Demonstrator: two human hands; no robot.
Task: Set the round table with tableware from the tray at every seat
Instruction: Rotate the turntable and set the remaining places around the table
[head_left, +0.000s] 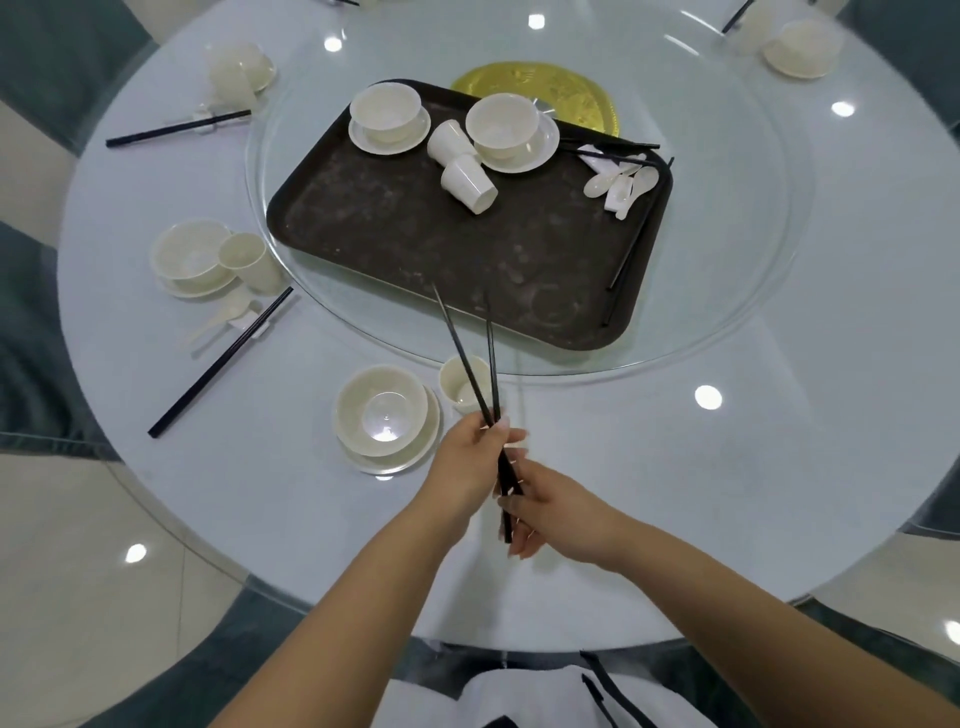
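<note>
Pale glass covers the round table (675, 493), with a clear turntable carrying the dark tray (415, 239) at its centre. Above the near seat, a pair of black chopsticks (480, 374) is gripped by both hands: the left hand (470, 457) pinches them partway up, the right hand (550, 512) curls its fingers round the near ends. Their tips splay apart over the tray's near edge. Just left stand this seat's bowl on its saucer (384, 415) and a small cup (460, 382), which the sticks cross above. Risk: lowering them uneven could knock the cup, or one stick may slip and roll on the smooth glass.
</note>
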